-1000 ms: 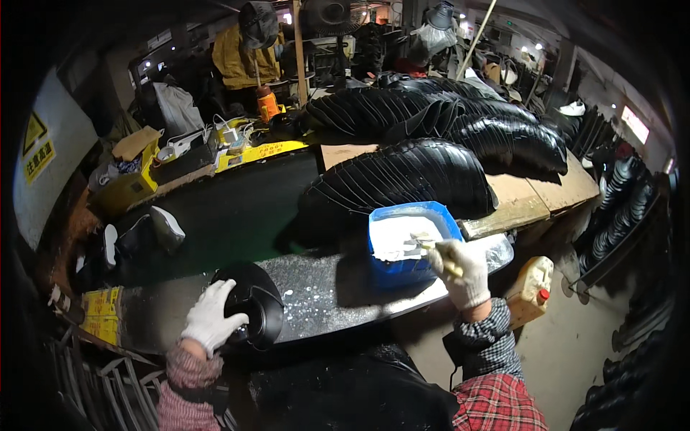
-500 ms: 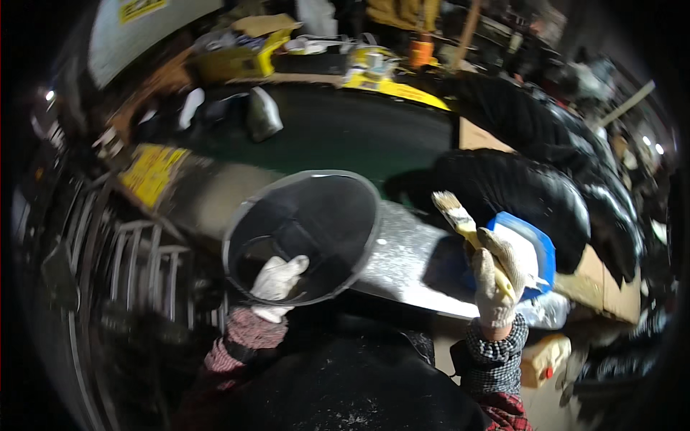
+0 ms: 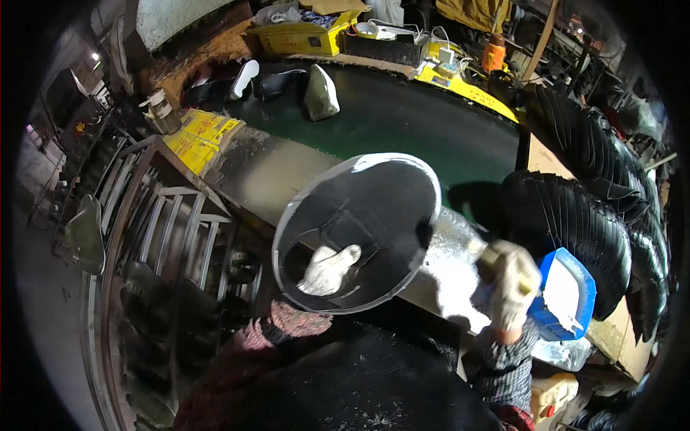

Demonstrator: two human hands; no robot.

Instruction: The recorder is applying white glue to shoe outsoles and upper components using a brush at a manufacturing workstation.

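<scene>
My left hand (image 3: 327,271), in a white knit glove, is closed on a round black bucket-like piece (image 3: 388,194) with a pale rim. The piece is tilted toward me, and some of the fingers are hidden. In my right hand (image 3: 514,280), also gloved, is a brush with a pale handle; motion smears its bristles. The brush is to the right of the round piece, apart from it. Just right of that hand stands a blue tub (image 3: 583,316) holding something white. Beneath the brush lies a whitish, smeared surface (image 3: 449,269).
Behind is a dark belt-like worktop (image 3: 417,118) with several shoe-like pieces (image 3: 321,93) at its far left. Black curved pieces (image 3: 568,223) are stacked at right. A metal rack (image 3: 169,230) stands at left. A yellow box (image 3: 298,39) and an orange bottle (image 3: 494,54) sit at the back.
The whole view has shifted, so the worktop appears farther right and lower. My right hand has moved from beside the tub toward the round piece, its brush now lower and blurred.
</scene>
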